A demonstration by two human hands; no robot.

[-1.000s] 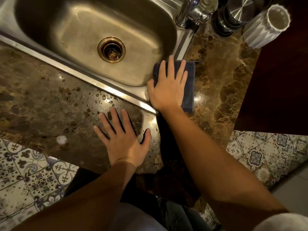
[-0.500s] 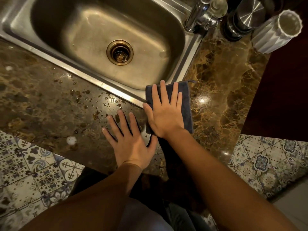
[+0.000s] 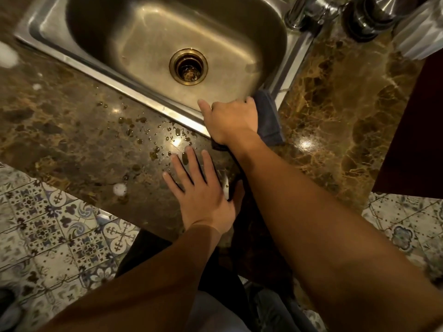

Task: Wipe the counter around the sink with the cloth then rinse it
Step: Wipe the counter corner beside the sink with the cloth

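A dark blue cloth (image 3: 269, 118) lies over the near right corner of the steel sink (image 3: 96, 61), partly on the brown marble counter (image 3: 72, 140). My right hand (image 3: 230, 121) is curled over the cloth and grips it, thumb stretched along the sink rim. My left hand (image 3: 199, 188) rests flat on the counter just in front of the sink, fingers spread, holding nothing. Water drops (image 3: 155, 137) dot the counter left of my hands. The drain (image 3: 188, 67) sits in the middle of the basin.
The tap base (image 3: 297, 13) stands at the sink's back right. A dark steel container (image 3: 369, 17) and a white ribbed cup (image 3: 417, 37) stand behind it. A dark red panel (image 3: 417, 130) borders the right. White foam blobs (image 3: 119, 189) lie near the counter edge. Patterned floor tiles lie below.
My right hand went from flat on the cloth to curled around it, and slid with it from the counter right of the sink to the sink's near right corner. My left hand stayed put.
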